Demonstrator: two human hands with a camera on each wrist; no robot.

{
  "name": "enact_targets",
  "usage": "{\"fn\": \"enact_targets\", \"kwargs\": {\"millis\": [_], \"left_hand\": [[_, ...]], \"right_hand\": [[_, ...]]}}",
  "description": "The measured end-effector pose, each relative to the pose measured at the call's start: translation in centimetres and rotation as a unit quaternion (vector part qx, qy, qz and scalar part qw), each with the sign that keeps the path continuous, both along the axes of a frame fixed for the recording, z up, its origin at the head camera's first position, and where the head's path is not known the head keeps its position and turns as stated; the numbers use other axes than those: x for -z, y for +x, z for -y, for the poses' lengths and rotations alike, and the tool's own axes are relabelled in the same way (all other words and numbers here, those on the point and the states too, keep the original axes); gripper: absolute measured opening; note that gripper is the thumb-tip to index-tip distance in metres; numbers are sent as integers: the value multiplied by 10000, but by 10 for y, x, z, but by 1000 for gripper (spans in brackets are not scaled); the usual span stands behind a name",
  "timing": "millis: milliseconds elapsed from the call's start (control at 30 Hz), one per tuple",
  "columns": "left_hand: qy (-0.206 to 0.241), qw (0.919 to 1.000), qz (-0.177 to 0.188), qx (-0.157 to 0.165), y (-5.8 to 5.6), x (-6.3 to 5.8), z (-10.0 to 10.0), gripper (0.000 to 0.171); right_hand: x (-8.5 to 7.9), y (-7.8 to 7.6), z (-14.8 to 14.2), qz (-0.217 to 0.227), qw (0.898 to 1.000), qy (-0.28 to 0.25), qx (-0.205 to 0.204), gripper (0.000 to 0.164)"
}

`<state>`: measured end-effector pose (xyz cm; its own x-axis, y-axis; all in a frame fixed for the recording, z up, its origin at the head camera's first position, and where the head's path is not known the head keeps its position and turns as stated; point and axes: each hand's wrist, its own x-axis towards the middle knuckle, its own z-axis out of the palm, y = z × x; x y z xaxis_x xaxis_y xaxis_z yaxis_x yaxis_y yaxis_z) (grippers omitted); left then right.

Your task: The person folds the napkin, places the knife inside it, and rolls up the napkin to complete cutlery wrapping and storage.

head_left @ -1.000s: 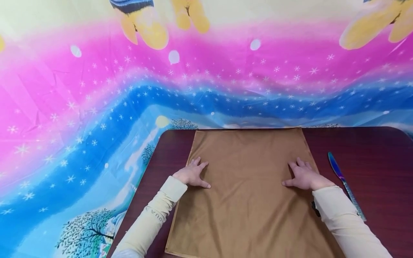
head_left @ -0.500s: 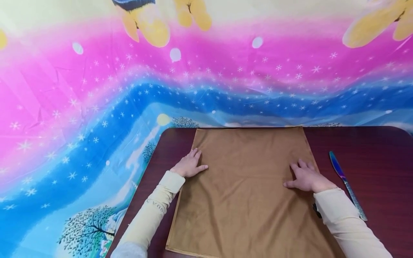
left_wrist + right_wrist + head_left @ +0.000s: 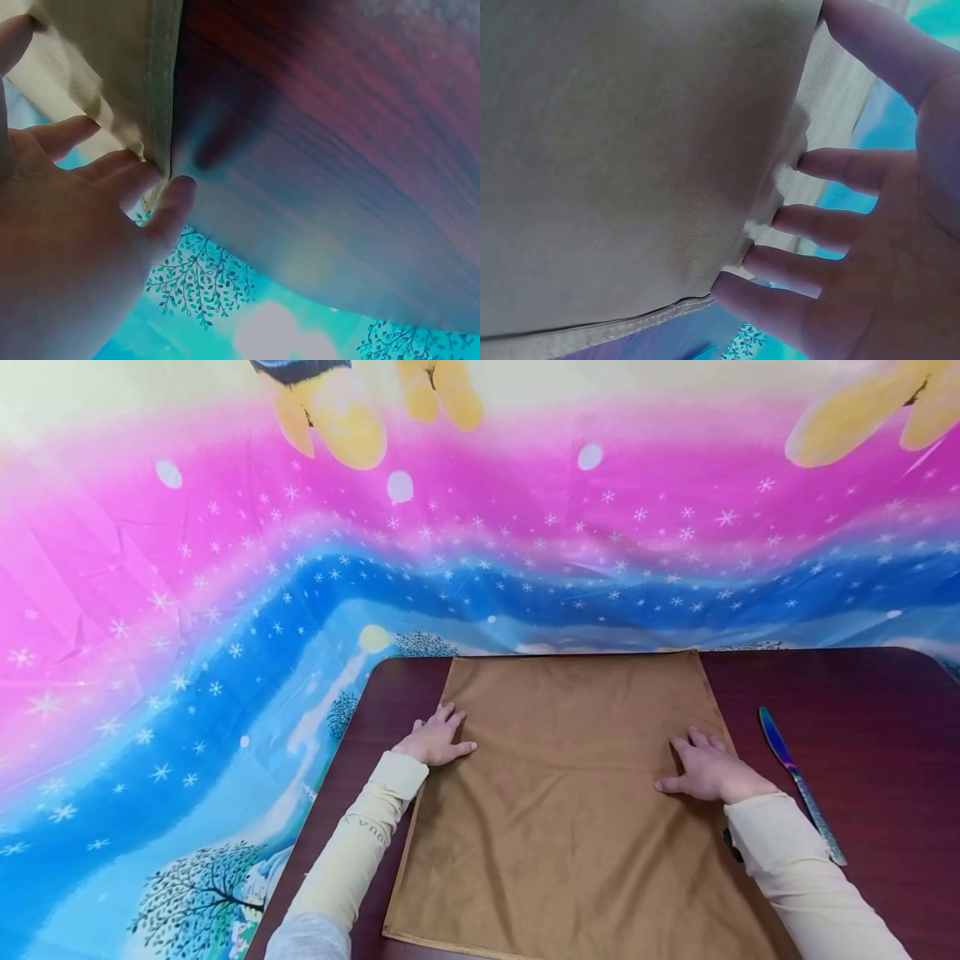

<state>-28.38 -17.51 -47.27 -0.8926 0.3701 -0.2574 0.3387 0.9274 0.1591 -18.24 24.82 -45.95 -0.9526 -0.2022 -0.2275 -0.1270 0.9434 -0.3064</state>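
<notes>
A brown cloth lies spread over the table, with soft creases across its near half. On its left edge rests my left hand, fingers spread; the left wrist view shows the fingertips along the cloth's hem, the little finger just past it on the bare wood. My right hand presses the cloth near its right edge with thumb and fingers apart. In the right wrist view the straight fingers touch the fabric with their tips. Neither hand grips anything.
A table knife with a rainbow-sheen blade lies right of the cloth, beside the right forearm. The dark red-brown wooden table has rounded far corners. Behind it hangs a printed pink and blue backdrop.
My left hand has slid away from me along the cloth and a little left, to its left edge. The right hand has stayed in place on the cloth.
</notes>
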Motion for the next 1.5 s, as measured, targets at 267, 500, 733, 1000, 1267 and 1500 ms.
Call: {"fn": "enact_targets", "kwargs": {"millis": [267, 500, 733, 1000, 1267, 1500], "left_hand": [[30, 9975, -232, 660, 35, -6, -3, 72], [-111, 9947, 414, 934, 76, -19, -6, 89], [-136, 9945, 734, 735, 90, -18, 3, 94], [297, 9940, 642, 837, 91, -15, 14, 93], [428, 9940, 232, 980, 100, -16, 22, 77], [281, 9941, 202, 1027, 113, -21, 30, 62]], "right_hand": [[2, 9, 4, -210, 9997, -59, -120, 90], [-5, 20, 3, 55, 9998, -78, -192, 109], [-3, 24, 1, 280, 9994, -90, -207, 112], [0, 22, 0, 271, 9994, -11, -222, 113], [1, 22, -3, 362, 9992, -125, -122, 115], [0, 23, -6, 334, 9993, -168, -81, 114]]}}
